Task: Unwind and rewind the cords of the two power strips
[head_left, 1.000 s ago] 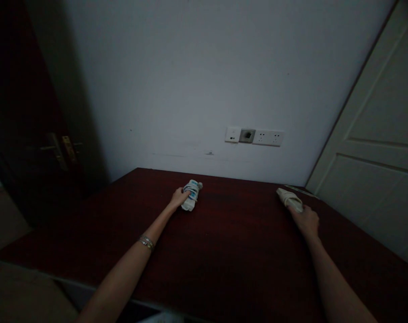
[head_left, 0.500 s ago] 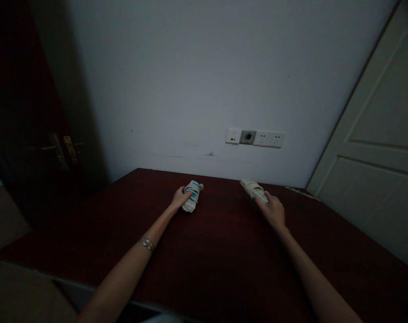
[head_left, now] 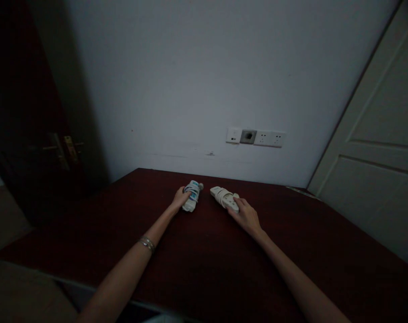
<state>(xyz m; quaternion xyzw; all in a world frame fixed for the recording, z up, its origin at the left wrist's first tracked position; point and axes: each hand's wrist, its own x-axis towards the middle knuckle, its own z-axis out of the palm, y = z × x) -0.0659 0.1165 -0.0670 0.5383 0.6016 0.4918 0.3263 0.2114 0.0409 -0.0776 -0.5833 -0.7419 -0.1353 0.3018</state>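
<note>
Left hand (head_left: 181,198) partly closed round the left side of a white cord-wrapped bundle (head_left: 192,199) with blue markings, thumb over the top. Bundle sits mid-left on the far half of the dark red worktop (head_left: 197,251), small knob-like end pointing far right.

Right hand (head_left: 247,217) has the near right end of a white power strip (head_left: 225,198), fingers curled partway, thumb on the near side. Cord is wound round its far left part; outlets visible by the hand. Can't tell if the strip touches the worktop. Strip is just right of the bundle, gap between them.

Bracelet (head_left: 147,243) on left wrist. Wall sockets (head_left: 256,137) beyond, dark door (head_left: 18,112) left, pale panelled door (head_left: 385,134) right.
</note>
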